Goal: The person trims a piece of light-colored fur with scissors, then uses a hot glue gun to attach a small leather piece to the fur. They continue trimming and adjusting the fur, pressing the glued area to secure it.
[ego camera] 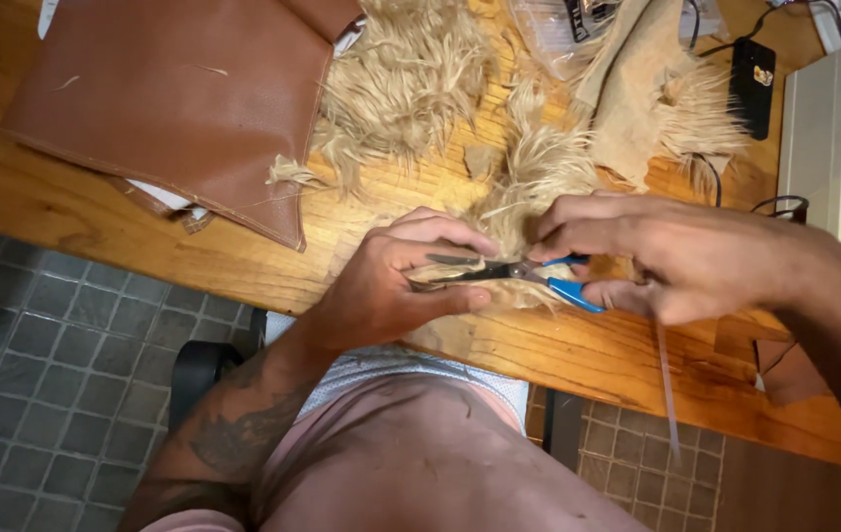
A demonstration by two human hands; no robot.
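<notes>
A wooden table (66, 197) holds a brown leather sheet (184, 94) and cream fur scraps (410, 79). At its near edge, the left hand (391, 286) pinches a fur strip (499, 291); the right hand (667, 256) grips blue-handled pliers (529, 273), jaws seemingly biting the strip.

A long wooden table (66, 197) with warm orange-brown planks is running across the view. Under its near edge, a floor of small square grey tiles (36, 365) is showing. A black chair seat (199, 369) is standing just below this edge. Warm light is falling on the wood surface.
</notes>
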